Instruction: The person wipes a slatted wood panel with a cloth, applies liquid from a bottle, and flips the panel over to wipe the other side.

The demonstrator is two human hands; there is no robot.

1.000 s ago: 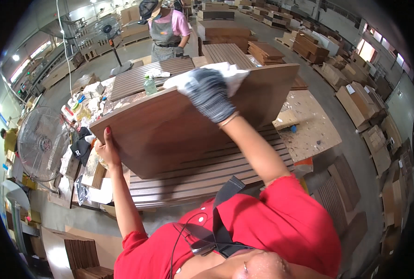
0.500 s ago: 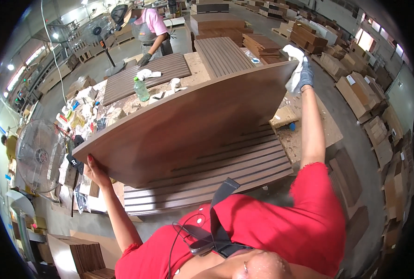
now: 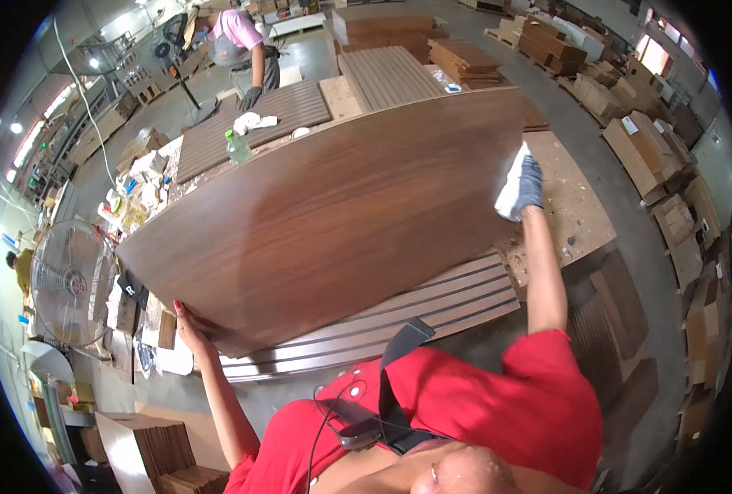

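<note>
- Far left: a standing fan beside a cluttered bench edge; neither touches the work.
- Left hand: bare, fingers curled up round the near lower corner of the board, thumb side hidden behind it. We read this as a firm, narrow hold bearing weight from below.
- Centre: the board, a large dark wood-grain panel, is tilted up on its near edge above the grooved panel that lies flat on the table. It spans from the left hand to the right hand and hides most of the table.
- Handling, as we judge it: the board looks stiff and fairly heavy, with a smooth finished face that could slip under a glove and could mark easily. Opposite corners or long edges are the places to take hold, one hand underneath, one steadying high.
- Right hand: in a grey glove, reaching to the far right edge of the board and pressing a white cloth against it. The fingers close on the cloth; how tightly they pinch the edge we cannot tell.
- Far behind: a green bottle on another grooved panel, and a co-worker bent over it.
- Right: stacked cartons on the floor.
</note>
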